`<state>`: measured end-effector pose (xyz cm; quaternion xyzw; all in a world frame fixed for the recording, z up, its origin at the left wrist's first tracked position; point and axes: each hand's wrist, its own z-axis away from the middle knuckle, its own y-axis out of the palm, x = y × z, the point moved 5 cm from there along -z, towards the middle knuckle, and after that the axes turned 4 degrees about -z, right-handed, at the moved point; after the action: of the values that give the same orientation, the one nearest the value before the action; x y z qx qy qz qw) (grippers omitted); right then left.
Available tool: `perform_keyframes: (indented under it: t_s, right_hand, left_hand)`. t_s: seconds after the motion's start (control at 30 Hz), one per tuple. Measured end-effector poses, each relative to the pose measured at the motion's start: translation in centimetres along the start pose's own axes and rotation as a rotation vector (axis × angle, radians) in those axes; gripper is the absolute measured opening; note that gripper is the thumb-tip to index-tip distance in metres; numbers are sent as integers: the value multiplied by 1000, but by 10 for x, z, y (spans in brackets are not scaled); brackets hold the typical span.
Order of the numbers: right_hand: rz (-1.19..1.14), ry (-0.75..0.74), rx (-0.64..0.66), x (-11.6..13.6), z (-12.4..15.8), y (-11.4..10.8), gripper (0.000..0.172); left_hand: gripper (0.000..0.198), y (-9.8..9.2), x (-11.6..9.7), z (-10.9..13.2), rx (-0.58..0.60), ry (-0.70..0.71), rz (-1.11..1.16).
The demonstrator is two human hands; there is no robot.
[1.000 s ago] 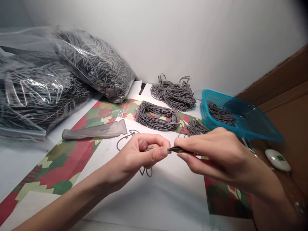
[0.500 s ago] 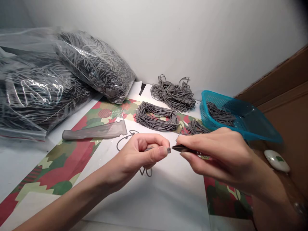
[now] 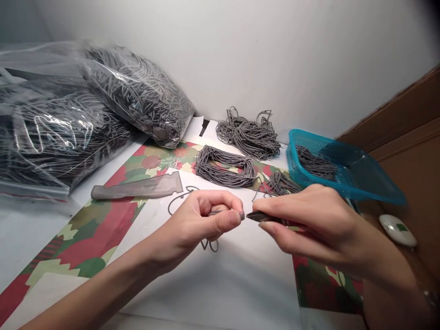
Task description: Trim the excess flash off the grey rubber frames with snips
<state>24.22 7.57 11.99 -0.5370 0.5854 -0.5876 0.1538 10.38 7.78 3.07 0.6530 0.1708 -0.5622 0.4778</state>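
My left hand (image 3: 202,220) is closed in a pinch around a thin grey cord loop (image 3: 178,201), whose end pokes out at the thumb tip while its loops trail on the white sheet below. My right hand (image 3: 309,224) is closed on a small dark pointed tool (image 3: 257,216), like tweezers or snips. The tool's tip sits a short way from the cord end at my left thumb.
Two clear bags of grey cords (image 3: 85,114) lie at the left. A flat grey strip (image 3: 137,188) lies on patterned paper. Loose cord bundles (image 3: 225,166) sit behind my hands. A teal basket (image 3: 364,178) holds more cords. A small white object (image 3: 397,229) rests on brown cardboard.
The tool tip touched the cord end a second ago, then drew back slightly to the right. Both hands have otherwise stayed in place.
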Motion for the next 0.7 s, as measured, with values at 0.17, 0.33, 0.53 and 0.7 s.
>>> perform_keyframes:
  t_s: [0.17,0.33,0.53,0.7]
  right_hand:
    - [-16,3,30,0,-1,1,13]
    - [-18,17,38,0,-1,2,15]
    - [-33,17,44,1,-1,3,14]
    - [-61,25,55,1,-2,3,13]
  left_hand:
    - [34,1,0,1,6,2,-8]
    - [33,1,0,1,8,0,-19]
    - [32,0,0,1,14,11,-9]
    - [30,0,-1,1,14,10,-10]
